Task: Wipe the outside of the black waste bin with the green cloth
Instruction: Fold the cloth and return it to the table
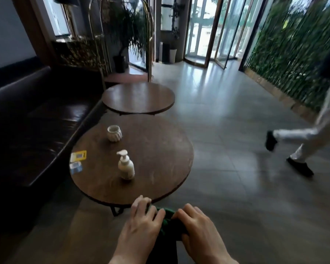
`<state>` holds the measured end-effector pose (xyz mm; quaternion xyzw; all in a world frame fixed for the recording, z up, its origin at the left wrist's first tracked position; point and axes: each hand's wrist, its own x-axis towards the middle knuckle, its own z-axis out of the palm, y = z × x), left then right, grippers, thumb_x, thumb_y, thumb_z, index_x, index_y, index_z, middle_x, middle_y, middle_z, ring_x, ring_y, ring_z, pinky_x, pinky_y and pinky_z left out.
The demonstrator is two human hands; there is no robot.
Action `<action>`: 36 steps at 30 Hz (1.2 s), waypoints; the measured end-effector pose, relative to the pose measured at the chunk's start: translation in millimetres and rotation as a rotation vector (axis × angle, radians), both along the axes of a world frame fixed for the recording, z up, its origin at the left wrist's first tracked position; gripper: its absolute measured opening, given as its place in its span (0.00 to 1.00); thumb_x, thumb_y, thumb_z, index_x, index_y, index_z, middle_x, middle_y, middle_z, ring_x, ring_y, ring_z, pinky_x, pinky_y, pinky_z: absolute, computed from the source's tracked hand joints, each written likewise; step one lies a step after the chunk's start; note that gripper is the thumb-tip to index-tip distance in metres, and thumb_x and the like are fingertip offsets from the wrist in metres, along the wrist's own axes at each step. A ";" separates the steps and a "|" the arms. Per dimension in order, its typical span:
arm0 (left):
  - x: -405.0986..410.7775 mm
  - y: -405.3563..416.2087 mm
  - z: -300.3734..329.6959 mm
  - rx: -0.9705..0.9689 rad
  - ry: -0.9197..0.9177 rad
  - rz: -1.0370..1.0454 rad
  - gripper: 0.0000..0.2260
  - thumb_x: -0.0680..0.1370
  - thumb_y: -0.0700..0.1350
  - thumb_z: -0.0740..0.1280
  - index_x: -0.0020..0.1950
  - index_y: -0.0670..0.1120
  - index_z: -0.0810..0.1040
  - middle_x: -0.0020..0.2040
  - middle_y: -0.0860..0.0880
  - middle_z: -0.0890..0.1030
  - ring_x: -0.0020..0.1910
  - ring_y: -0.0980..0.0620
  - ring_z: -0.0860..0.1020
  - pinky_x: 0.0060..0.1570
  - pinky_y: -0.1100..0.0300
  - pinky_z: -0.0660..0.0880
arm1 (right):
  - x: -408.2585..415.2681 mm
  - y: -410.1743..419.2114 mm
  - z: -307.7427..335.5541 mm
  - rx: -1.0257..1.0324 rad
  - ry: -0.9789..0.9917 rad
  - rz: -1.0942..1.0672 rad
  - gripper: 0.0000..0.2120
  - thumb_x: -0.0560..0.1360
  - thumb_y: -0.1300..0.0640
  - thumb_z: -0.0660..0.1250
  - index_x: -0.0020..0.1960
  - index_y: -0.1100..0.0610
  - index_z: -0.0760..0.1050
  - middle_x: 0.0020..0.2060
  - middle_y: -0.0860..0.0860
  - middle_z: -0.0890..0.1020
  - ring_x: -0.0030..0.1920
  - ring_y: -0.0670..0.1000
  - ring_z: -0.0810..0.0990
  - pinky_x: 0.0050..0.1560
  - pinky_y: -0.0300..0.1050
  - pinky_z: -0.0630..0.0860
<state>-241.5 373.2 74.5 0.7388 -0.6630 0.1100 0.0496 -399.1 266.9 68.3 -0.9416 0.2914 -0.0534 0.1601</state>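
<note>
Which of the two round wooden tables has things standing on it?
The nearer round table, just beyond the hands: it carries a pump bottle and a white cup. The farther round table shows a bare top.

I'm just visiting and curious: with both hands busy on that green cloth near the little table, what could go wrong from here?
1. Both hands, left and right, grip the green cloth right by the round table; a careless swing might topple the pump bottle or the cup.
2. A person is walking past on the right, so a collision seems possible.
3. No waste bin is in view.
</note>
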 end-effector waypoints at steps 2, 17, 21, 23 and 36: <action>8.6 1.3 24.7 -0.041 -0.047 -0.010 0.13 0.69 0.40 0.63 0.42 0.48 0.88 0.33 0.49 0.83 0.46 0.45 0.87 0.50 0.47 0.84 | 8.2 1.5 27.6 -0.011 -0.023 -0.001 0.15 0.75 0.55 0.63 0.62 0.50 0.74 0.58 0.48 0.74 0.60 0.52 0.73 0.55 0.49 0.76; 46.6 -101.8 29.9 0.031 0.135 0.045 0.21 0.52 0.38 0.84 0.40 0.49 0.83 0.35 0.53 0.80 0.31 0.55 0.79 0.21 0.64 0.74 | 55.6 -99.3 34.1 -0.016 -0.099 -0.037 0.12 0.76 0.62 0.66 0.59 0.52 0.77 0.54 0.48 0.77 0.55 0.52 0.77 0.54 0.48 0.75; 69.8 -169.7 -4.0 0.105 0.159 0.090 0.24 0.51 0.39 0.84 0.44 0.50 0.83 0.38 0.54 0.80 0.33 0.55 0.80 0.24 0.64 0.74 | 81.3 -173.5 1.8 0.021 -0.068 -0.006 0.14 0.77 0.63 0.64 0.60 0.52 0.76 0.55 0.49 0.76 0.55 0.53 0.76 0.53 0.48 0.75; 86.4 -210.1 -27.0 0.136 0.175 0.127 0.26 0.51 0.40 0.83 0.47 0.50 0.83 0.40 0.54 0.80 0.35 0.54 0.81 0.25 0.64 0.75 | 98.3 -217.3 -19.1 0.049 -0.058 0.011 0.15 0.77 0.63 0.64 0.61 0.52 0.76 0.55 0.49 0.76 0.55 0.53 0.75 0.53 0.49 0.76; 181.9 -380.8 -191.8 0.373 0.260 0.370 0.26 0.78 0.40 0.64 0.77 0.49 0.67 0.75 0.47 0.71 0.74 0.45 0.69 0.75 0.51 0.65 | 208.9 -402.3 -187.1 0.041 0.086 0.138 0.23 0.69 0.61 0.79 0.62 0.52 0.81 0.62 0.55 0.82 0.65 0.58 0.81 0.54 0.43 0.83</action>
